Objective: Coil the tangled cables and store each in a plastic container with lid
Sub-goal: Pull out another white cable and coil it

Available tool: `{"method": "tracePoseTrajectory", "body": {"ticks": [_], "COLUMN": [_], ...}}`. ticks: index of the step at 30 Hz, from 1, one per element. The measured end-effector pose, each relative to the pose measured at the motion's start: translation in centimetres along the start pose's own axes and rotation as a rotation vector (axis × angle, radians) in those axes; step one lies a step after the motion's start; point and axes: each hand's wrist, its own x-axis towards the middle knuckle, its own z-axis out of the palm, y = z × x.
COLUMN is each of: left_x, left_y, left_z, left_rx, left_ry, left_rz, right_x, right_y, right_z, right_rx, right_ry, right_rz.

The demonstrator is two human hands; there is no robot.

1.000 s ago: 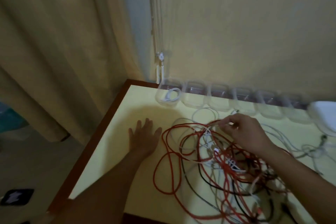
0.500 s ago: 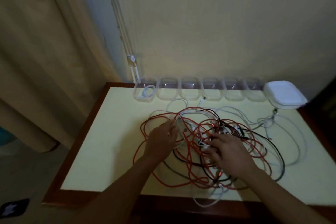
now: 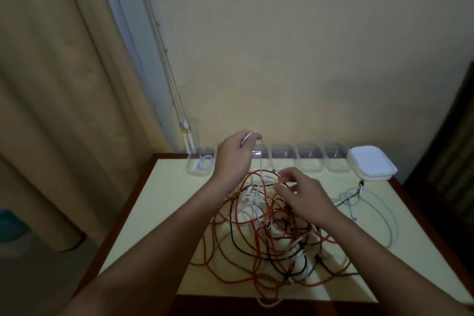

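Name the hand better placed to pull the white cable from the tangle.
Left: the left hand pinches the white cable, lifted above the tangle; the right hand holds strands low in it, suited to steadying it.

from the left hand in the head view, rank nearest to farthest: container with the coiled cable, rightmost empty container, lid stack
1. Container with the coiled cable, just left of the left hand.
2. Rightmost empty container, further right along the back row.
3. Lid stack, at the row's right end.
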Motion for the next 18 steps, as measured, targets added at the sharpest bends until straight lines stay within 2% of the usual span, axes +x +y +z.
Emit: {"method": "tracePoseTrajectory", "body": {"ticks": [6, 9, 11, 14, 16, 18], "left_x": [0.1, -0.5, -0.8, -1.3, -1.6, -1.8], "left_y": [8.7, 11.7, 12.3, 11.9, 11.2, 10.7], "left_z": [-2.1, -3.5, -4.1, -4.7, -5.3, -6.3], "left_rx": [-0.159, -0.221, -0.22, -0.215, -0.154, -0.087], "left_ry": [-0.073, -0.083, -0.075, -0.039, -0.048, -0.082], "left_rz": [0.063, 0.091, 0.103, 0.082, 0.072, 0.05], "right_x": [1.7, 2.4, 2.2, 1.3, 1.1, 2.2], "right_y": [-5.6, -4.8, -3.4, -0.9, -0.3, -0.8], "right_z": [-0.4, 0.4, 1.1, 2.1, 1.8, 0.4], "right_rx": [0.109, 0.095, -0.02, -0.41, -0.453, -0.396], "right_ry": [0.071, 0.057, -0.047, -0.19, -0.175, -0.098], "right_rz": [-0.075, 0.006, 0.066, 0.093, 0.15, 0.161]}}
